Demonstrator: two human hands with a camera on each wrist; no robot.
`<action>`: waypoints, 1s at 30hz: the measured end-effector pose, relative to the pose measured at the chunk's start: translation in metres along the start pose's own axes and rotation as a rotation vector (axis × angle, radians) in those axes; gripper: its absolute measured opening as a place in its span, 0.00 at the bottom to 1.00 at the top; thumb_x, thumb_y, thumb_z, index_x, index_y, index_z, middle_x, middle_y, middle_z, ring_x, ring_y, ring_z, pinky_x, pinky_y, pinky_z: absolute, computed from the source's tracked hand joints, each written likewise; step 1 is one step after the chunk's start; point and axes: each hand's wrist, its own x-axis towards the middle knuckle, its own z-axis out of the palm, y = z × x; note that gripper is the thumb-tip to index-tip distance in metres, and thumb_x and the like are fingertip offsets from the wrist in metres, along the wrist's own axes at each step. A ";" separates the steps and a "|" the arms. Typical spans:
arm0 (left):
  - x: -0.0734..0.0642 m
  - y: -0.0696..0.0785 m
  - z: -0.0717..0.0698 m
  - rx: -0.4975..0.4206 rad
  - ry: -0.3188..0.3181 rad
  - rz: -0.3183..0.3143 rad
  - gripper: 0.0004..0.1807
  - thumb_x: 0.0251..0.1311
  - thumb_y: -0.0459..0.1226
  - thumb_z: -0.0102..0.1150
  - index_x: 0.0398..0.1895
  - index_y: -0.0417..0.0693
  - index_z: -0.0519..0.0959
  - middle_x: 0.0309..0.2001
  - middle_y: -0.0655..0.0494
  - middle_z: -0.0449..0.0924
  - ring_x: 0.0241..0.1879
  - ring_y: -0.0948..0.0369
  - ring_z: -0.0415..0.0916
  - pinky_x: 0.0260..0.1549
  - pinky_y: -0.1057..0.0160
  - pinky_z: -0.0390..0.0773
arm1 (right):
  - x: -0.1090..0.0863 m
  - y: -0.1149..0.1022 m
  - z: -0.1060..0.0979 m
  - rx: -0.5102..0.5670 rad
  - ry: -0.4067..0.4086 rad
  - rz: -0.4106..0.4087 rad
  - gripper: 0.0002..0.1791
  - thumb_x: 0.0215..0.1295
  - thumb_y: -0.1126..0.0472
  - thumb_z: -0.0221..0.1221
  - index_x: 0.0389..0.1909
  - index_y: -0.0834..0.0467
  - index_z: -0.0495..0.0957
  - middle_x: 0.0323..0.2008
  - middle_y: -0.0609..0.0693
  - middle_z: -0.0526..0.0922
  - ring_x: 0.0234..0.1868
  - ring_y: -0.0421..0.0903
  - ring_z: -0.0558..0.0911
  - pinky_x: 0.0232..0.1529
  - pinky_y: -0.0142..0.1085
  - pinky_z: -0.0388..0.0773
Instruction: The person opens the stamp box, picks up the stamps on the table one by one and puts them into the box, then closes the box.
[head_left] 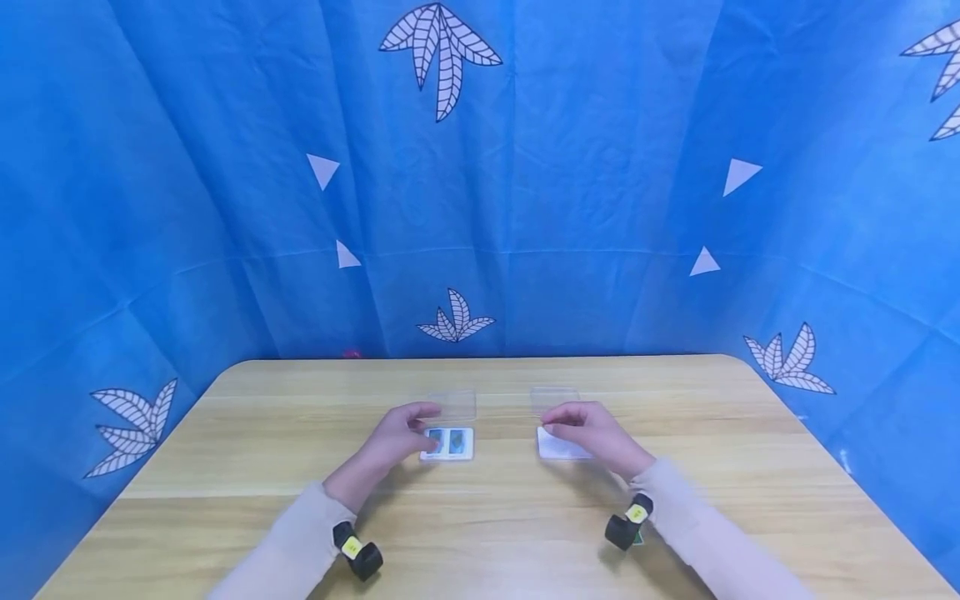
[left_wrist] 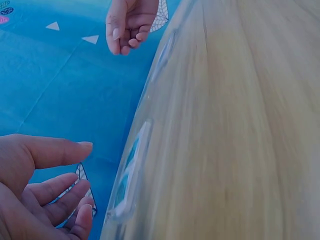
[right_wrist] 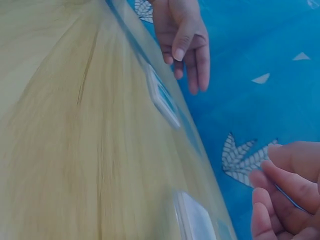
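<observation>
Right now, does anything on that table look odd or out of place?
Nothing looks spilled or visibly damaged. The only mismatch: the pictured case by the left hand shows blue images, while the white case by the right hand shows a plain face; perhaps it is simply turned over.

The table (head_left: 480,525) looks smooth and wooden, the cases (head_left: 451,445) glossy plastic, the curtain (head_left: 570,167) creased cloth.

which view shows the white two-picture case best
The head view: it looks down on the white case with two blue pictures, so both show, though the left hand partly covers one. The left wrist view shows it steeply foreshortened; the right wrist view shows it slanted and smaller.
</observation>
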 end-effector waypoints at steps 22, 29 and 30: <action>0.004 0.026 0.048 -0.036 -0.184 0.139 0.31 0.46 0.29 0.67 0.59 0.43 0.74 0.55 0.50 0.76 0.52 0.51 0.69 0.48 0.56 0.75 | -0.069 0.026 -0.050 -0.029 -0.051 0.097 0.20 0.61 0.55 0.60 0.48 0.64 0.77 0.50 0.58 0.80 0.50 0.49 0.78 0.52 0.39 0.74; 0.007 0.034 0.066 -0.052 -0.204 0.130 0.31 0.46 0.29 0.68 0.58 0.44 0.74 0.55 0.51 0.76 0.55 0.50 0.70 0.49 0.53 0.76 | -0.079 0.029 -0.053 -0.033 -0.080 0.112 0.19 0.62 0.56 0.59 0.48 0.66 0.77 0.49 0.60 0.80 0.49 0.49 0.79 0.49 0.34 0.76; 0.007 0.036 0.068 -0.053 -0.204 0.126 0.31 0.46 0.29 0.68 0.58 0.44 0.74 0.55 0.51 0.76 0.56 0.50 0.70 0.49 0.53 0.76 | -0.080 0.029 -0.054 -0.038 -0.081 0.116 0.19 0.62 0.56 0.59 0.48 0.65 0.77 0.49 0.59 0.80 0.49 0.49 0.79 0.49 0.35 0.76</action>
